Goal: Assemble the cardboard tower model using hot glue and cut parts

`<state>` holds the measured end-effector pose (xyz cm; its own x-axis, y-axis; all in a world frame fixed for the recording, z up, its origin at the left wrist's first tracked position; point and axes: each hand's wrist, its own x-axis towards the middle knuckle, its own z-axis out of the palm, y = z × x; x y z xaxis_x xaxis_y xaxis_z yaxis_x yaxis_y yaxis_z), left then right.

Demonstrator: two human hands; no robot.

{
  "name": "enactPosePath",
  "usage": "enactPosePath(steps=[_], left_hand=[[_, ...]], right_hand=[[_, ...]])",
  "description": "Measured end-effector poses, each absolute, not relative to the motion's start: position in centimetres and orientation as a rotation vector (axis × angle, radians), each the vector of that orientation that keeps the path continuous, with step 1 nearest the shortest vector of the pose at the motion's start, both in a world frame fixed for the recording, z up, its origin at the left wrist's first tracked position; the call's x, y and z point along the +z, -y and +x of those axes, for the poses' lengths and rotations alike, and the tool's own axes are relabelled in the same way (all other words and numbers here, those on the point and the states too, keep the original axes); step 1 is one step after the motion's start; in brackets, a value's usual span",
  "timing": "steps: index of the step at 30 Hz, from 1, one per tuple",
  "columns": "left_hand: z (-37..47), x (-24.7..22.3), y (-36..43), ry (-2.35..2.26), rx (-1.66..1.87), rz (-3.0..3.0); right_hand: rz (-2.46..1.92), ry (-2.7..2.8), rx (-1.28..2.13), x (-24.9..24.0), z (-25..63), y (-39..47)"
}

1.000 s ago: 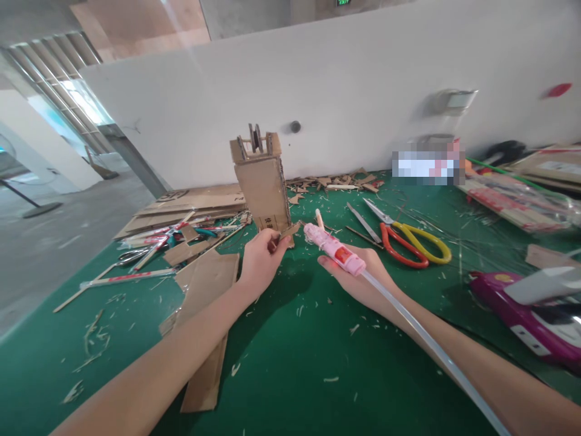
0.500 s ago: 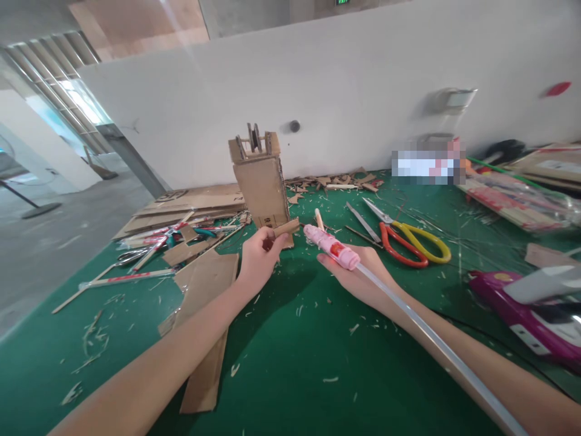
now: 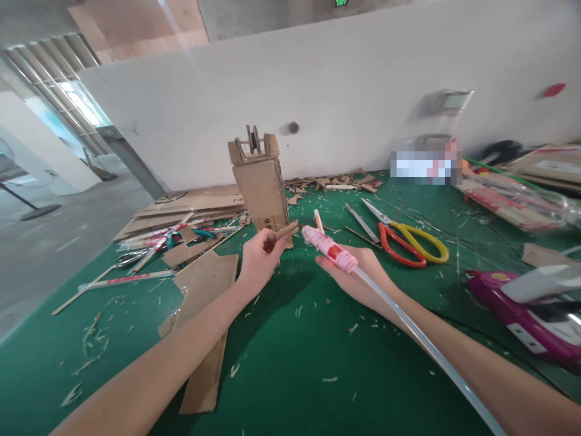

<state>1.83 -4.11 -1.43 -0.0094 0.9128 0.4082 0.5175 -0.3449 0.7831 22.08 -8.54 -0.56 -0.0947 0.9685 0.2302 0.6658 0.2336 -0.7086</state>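
Between the thumb and fingers of my left hand (image 3: 259,259) is a small cardboard strip (image 3: 287,229), pointing to the right. My right hand (image 3: 356,272) is closed around a pink hot glue gun (image 3: 327,247); a long clear glue stick (image 3: 408,324) trails from its back end. The gun's tip is close to the strip's right end; whether they touch I cannot tell. Just behind my left hand stands an upright cardboard tower (image 3: 261,188) with a cardboard pulley wheel (image 3: 253,139) at its top. A cut cardboard piece (image 3: 209,290) lies beneath my left forearm.
Scissors (image 3: 402,236) with red and yellow handles lie right of the glue gun. Further right is a purple-and-white device (image 3: 526,315). Flat cardboard sheets (image 3: 190,203) and wrapped sticks (image 3: 131,277) are on the left. Cardboard scraps (image 3: 336,181) lie along the white wall (image 3: 345,91).
Both hands keep their grips and nearly the same places. The glue gun has shifted very slightly left, and its glue stick now bends lower toward the bottom edge.
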Motion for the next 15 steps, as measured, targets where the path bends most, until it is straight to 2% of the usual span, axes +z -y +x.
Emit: enactPosePath(steps=[15], left_hand=[[1.69,-1.46,4.11,-1.505,1.318,1.882]], right_hand=[[-1.448,1.756,0.582,-0.42,21.66,8.99]])
